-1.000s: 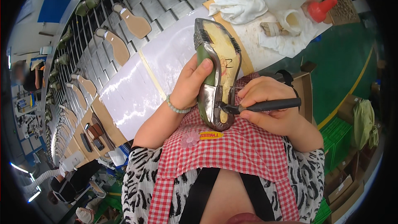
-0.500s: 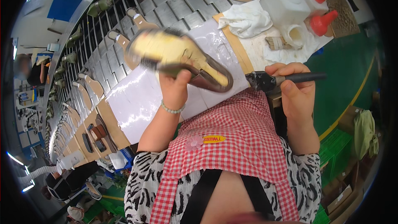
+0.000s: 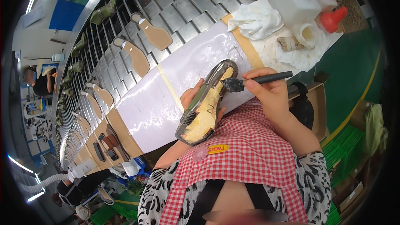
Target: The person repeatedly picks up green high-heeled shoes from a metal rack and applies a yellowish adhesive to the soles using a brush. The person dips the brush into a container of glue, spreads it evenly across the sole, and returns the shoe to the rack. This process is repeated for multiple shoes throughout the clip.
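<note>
My left hand (image 3: 191,94) is wrapped around a shoe (image 3: 204,116), sole side up, tilted with its narrow end away from me. The shoe's underside is pale yellow, framed by a dark, shiny upper, with dark bristly strips showing near the wide end. In my right hand (image 3: 270,96) is a brush (image 3: 275,76), its black handle pinched between thumb and fingers. Dark bristles rest at the edge of the yellow underside, close to the narrow end. Part of my left hand is hidden behind the shoe.
Under the shoe lies a white plastic sheet (image 3: 146,112). Tan soles (image 3: 154,33) rest on the metal slat conveyor (image 3: 183,8) beyond. At right stand a white plastic container (image 3: 291,2), red-nozzled bottles (image 3: 333,18) and a crumpled white cloth (image 3: 256,21). Small brushes (image 3: 110,142) lie on cardboard at left.
The shoe has turned and come nearer my body, its narrow end now pointing away. The brush has moved left onto the shoe's underside from beside it.
</note>
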The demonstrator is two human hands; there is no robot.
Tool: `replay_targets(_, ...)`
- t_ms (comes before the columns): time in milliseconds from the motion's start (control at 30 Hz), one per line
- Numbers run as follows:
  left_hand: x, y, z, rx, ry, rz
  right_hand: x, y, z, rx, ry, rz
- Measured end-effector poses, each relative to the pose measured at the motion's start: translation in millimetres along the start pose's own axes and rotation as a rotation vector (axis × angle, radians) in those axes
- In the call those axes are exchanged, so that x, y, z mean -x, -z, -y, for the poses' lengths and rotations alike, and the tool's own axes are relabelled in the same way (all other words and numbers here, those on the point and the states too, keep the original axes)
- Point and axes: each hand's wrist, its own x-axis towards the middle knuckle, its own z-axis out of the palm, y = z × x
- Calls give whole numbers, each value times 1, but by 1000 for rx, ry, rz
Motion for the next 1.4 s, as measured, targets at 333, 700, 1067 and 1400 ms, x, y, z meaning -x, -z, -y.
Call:
replay_targets(333, 6, 3, -5, -114, -1, 90, -3, -5, -5, 128, -84, -45)
replay_targets(700, 5, -3, -4, -9, -85, 34, 0, -6, 2, 461, 307, 128)
replay_targets(1067, -28, 35, -14, 470, 419, -7, -12, 8, 36, -67, 77, 54)
replay_targets(1400, -221, 149, 21, 1265, 445, -190, 18, 5, 71, -2, 142, 28)
